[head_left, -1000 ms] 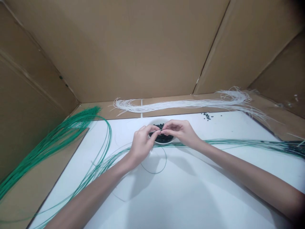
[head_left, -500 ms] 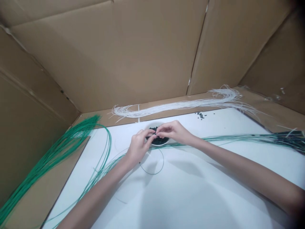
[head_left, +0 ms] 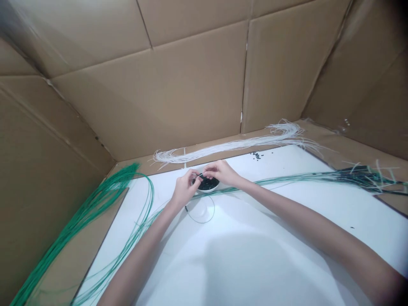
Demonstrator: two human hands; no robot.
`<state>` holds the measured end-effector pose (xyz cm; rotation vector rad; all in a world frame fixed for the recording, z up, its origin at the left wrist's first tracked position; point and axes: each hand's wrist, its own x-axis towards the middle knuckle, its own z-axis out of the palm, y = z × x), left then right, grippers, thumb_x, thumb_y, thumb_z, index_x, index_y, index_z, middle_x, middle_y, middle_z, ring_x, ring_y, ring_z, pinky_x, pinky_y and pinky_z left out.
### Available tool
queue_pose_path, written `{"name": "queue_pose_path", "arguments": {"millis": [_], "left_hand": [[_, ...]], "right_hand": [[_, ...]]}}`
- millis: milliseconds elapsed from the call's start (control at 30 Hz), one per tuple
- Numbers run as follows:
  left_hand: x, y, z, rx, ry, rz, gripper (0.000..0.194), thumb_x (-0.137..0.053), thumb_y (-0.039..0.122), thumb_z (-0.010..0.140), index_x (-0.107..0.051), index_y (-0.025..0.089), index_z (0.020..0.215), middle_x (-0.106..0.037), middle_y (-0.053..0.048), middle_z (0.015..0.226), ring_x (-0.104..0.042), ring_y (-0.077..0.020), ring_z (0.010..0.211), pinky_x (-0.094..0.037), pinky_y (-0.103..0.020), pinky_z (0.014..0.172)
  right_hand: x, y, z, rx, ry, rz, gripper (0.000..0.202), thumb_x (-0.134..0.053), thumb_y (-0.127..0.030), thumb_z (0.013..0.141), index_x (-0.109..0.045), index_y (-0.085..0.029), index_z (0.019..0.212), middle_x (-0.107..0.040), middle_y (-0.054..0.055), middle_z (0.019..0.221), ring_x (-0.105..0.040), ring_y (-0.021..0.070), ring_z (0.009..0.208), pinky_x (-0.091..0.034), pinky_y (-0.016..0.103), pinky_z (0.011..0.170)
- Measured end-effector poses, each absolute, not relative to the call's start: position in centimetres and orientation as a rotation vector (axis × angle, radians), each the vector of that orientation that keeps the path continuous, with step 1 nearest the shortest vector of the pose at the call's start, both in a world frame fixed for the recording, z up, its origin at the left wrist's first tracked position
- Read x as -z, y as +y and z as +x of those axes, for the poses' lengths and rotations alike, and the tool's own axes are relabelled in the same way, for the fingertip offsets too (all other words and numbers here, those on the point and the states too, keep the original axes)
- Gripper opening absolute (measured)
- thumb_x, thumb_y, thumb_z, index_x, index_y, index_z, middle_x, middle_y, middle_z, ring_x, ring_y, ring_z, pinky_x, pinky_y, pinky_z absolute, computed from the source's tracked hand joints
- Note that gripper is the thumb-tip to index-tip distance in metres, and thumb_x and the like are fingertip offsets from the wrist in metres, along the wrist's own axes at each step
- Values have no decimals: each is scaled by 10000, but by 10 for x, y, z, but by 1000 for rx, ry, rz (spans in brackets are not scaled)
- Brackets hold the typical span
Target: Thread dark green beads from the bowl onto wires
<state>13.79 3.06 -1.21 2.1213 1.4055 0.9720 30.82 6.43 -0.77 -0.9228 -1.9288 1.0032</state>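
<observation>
Over a white bowl [head_left: 207, 191] of small black beads [head_left: 209, 183], both hands work close together. My left hand [head_left: 185, 187] is closed in a pinch on a thin pale strand [head_left: 199, 174]. From the right, my right hand [head_left: 222, 173] pinches the same strand with thumb and forefinger; any bead in the fingertips is too small to make out. Below the left hand, a thin green cord [head_left: 214, 211] hangs in a loop onto the table, with a few black beads [head_left: 186, 208] on it.
A thick bundle of green cords [head_left: 86, 221] lies at the left. More green cords [head_left: 277, 179] run across the white table [head_left: 178, 272] to dark, beaded ends [head_left: 360, 175]. White strands [head_left: 223, 145] lie along the back by the cardboard wall [head_left: 191, 93], near scattered black beads [head_left: 256, 156].
The camera view has shifted, moving the scene. My fingertips have drawn slightly apart, and the pale strand shows between them. More of the beads in the bowl are visible.
</observation>
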Motion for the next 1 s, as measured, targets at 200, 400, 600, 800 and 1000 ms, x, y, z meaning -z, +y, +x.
{"name": "queue_pose_path", "arguments": {"millis": [200, 400, 600, 800, 1000], "left_hand": [[23, 33, 142, -1088, 1472, 2226, 156, -460, 277, 783, -552, 152, 787, -602, 10, 730, -426, -68, 532, -344, -179, 539], [39, 28, 138, -1216, 1535, 2157, 181, -426, 288, 818, -542, 150, 834, -597, -12, 772, -479, -85, 604, -367, -188, 565], [54, 22, 139, -1347, 1557, 2123, 166, -414, 258, 835, -540, 153, 853, -591, -34, 811, -519, -115, 713, -395, -223, 643], [59, 20, 142, -1384, 1492, 2184, 132, -426, 234, 835, -536, 162, 845, -584, -35, 790, -527, -126, 756, -403, -234, 662], [61, 21, 141, -1381, 1423, 2257, 123, -428, 227, 837, -538, 176, 859, -589, -30, 778, -527, -119, 717, -406, -232, 639]], "right_hand": [[20, 66, 306, -1094, -1768, -967, 155, -597, -260, 635, -618, -116, 689, -611, 11, 568, -554, 108, 520, -466, 238, 577], [33, 65, 311, -995, -1684, -962, 216, -660, -260, 606, -622, -134, 777, -660, 61, 789, -625, 140, 681, -499, 279, 702], [37, 58, 314, -889, -1696, -937, 182, -694, -327, 588, -656, -158, 644, -583, 67, 962, -610, 138, 705, -521, 310, 727], [36, 54, 313, -1020, -1677, -912, 161, -650, -301, 652, -698, -193, 762, -586, 66, 1028, -601, 169, 849, -508, 329, 795], [36, 53, 316, -1019, -1711, -901, 159, -601, -301, 711, -699, -228, 812, -607, 56, 1033, -578, 181, 921, -497, 328, 795]]}}
